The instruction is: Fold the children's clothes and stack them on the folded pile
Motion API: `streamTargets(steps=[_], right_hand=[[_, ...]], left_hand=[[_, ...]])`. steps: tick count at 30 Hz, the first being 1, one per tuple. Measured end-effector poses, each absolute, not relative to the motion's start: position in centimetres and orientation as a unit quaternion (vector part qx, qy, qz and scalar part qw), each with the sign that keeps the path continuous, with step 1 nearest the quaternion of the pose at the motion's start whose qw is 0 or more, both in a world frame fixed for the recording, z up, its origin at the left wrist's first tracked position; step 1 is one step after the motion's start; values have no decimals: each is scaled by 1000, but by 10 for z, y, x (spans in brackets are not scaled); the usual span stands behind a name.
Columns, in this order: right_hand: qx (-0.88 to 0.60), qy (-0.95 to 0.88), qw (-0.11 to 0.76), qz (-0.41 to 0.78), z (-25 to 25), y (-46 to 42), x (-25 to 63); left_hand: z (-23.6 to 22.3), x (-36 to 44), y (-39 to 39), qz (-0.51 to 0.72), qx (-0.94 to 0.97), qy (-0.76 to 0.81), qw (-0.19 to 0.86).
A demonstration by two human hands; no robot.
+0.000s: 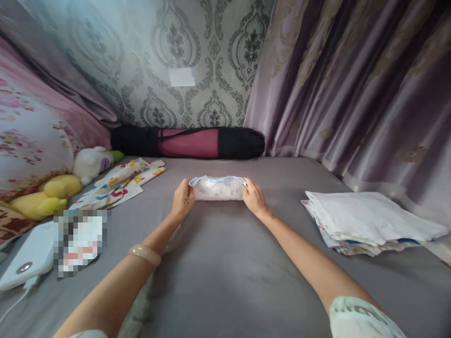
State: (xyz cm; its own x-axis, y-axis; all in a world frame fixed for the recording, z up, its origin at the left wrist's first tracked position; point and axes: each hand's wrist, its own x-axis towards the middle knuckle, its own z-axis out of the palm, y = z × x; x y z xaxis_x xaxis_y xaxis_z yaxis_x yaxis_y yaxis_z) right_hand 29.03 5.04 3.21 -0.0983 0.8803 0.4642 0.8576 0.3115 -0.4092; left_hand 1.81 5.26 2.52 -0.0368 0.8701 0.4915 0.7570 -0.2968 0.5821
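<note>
A small white bundle (218,190) with faint prints and light blue edging along its top, seemingly folded or rolled cloth, is stretched level between my hands. My left hand (183,199) grips its left end, fingers closed round the edge. At the opposite end, my right hand (254,197) pinches the blue-edged corner. The bundle is just above or resting on the grey bed sheet (218,263); which of these I cannot tell. My fingertips are partly hidden behind the cloth.
A stack of folded cloths (373,218) lies on the right. Leftward are a patterned cloth (118,183), plush toys (93,164), a white power bank (30,256) with a cable, and a blurred-out item (82,244). A black and pink long bag (190,142) lies along the wall.
</note>
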Motion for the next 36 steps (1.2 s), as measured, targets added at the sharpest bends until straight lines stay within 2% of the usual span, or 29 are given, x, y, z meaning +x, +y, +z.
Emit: streamTargets(steps=[5,12,17,28,31,34,36], right_hand=[[-621,-730,286,-2,29,78,286],[-674,-705,220,14,12,108,287],[-721,-635,268,62,1,119,293],[-725,-601,286,176,0,137,309],[-727,-593,301,172,6,137,312],[-704,-635,309,78,16,125,299],[-672,-682,286,32,22,114,282]], left_hand=[[17,24,80,418,678,603,44],[-6,25,114,344,657,667,68],[-9,22,125,320,622,708,96],[11,16,126,293,546,763,184],[15,14,124,300,568,755,133],[19,22,120,304,643,702,30],[20,33,117,285,702,653,-4]])
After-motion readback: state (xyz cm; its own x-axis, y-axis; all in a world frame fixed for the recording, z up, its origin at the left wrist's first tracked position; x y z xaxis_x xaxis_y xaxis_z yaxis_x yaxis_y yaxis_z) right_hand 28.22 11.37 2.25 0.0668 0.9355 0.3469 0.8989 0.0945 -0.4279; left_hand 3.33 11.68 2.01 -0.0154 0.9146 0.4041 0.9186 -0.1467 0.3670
